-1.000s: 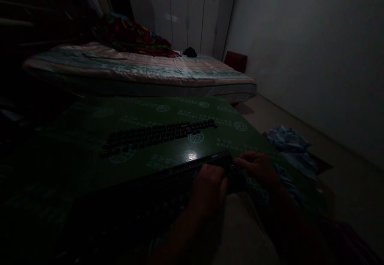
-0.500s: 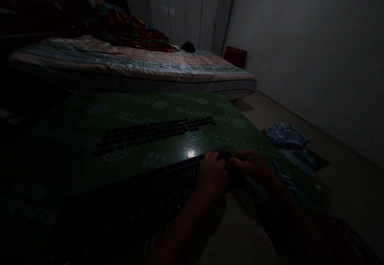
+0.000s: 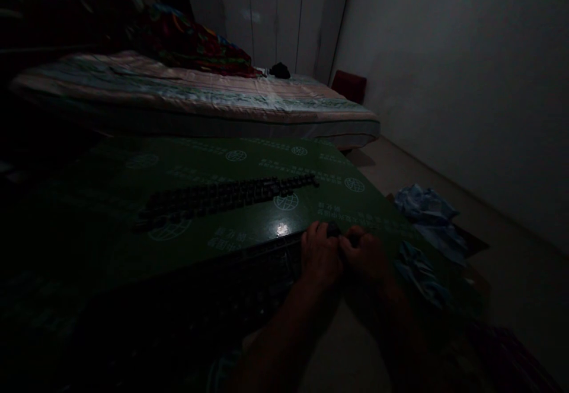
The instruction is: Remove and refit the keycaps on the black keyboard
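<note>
At the right end of a black keyboard (image 3: 262, 268) on a green tabletop (image 3: 306, 165), the right hand (image 3: 365, 256) has closed in beside the left hand (image 3: 322, 253), concentrating both there, fingers curled, any grip too dark to tell, with keycap rows (image 3: 231, 197) beyond the keyboard.

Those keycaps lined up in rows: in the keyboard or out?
Out: the black keycaps lie on the green table, with bare tabletop between them and the keyboard.

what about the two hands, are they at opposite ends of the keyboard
No, the left hand and right hand are close together near the right end of the keyboard.
</note>
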Demonstrator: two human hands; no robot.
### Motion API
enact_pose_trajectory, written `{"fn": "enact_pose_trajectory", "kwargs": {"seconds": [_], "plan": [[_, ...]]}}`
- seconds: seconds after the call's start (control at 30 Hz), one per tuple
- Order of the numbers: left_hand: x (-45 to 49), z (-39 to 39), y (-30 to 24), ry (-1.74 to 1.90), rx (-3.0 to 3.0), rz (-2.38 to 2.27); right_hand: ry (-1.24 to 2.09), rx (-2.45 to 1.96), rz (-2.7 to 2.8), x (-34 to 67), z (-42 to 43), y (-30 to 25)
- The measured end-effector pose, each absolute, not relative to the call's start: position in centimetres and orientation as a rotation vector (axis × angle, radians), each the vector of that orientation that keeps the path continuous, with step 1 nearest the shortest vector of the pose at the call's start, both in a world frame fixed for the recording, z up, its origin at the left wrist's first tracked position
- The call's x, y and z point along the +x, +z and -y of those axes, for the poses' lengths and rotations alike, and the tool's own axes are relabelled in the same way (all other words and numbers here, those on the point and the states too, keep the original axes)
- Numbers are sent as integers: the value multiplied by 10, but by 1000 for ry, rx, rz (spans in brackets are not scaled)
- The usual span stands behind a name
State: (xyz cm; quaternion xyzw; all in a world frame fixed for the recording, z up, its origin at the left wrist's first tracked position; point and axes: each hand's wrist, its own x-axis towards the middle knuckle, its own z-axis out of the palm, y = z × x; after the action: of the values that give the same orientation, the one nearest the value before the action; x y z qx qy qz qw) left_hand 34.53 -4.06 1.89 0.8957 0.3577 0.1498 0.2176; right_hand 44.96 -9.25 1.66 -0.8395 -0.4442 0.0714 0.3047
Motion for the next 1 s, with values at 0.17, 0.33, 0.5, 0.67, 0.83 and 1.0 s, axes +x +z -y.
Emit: {"fn": "enact_pose_trajectory", "kwargs": {"seconds": [0.17,0.33,0.5,0.67,0.83,1.0], "plan": [[346,42,14,468,2454,-988,149,-2164,1159,442,95,6],[347,42,10,459,2449,-996,213,-1991,1146,441,101,-1],[345,43,13,395,2435,-991,263,-1923,1038,443,103,-6],[345,44,14,407,2425,-984,297,-1882,929,443,103,-11],[346,46,12,458,2425,-952,335,-1826,785,447,103,-13],[345,46,10,552,2440,-929,339,-1722,742,444,104,-12]]}}
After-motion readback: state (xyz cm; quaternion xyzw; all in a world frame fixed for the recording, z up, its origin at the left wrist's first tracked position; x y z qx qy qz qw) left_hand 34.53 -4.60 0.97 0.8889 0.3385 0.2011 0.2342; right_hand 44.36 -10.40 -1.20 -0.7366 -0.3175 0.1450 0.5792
